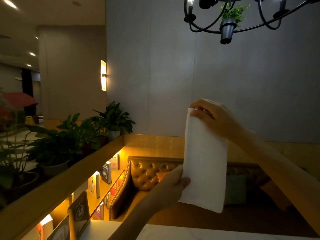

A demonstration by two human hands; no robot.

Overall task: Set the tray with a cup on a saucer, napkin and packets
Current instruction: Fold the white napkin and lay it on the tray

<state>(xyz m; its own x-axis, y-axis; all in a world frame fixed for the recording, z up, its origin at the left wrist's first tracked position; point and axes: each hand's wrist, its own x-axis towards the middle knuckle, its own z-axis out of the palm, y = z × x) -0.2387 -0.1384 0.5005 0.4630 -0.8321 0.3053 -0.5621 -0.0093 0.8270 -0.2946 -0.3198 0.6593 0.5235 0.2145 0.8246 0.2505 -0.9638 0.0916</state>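
White paper napkin [205,161] hangs upright: my right hand [210,116] has its grip clamped on top, my left hand [174,181] pinches the lower edge, probably squaring the fold.

Napkin [205,158] – matt white paper; bench [147,172] – glossy tufted leather.

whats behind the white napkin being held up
Behind the napkin, held by the left hand and right hand, are the grey wall, wooden ledge and tufted sofa back. The sofa's middle is covered.
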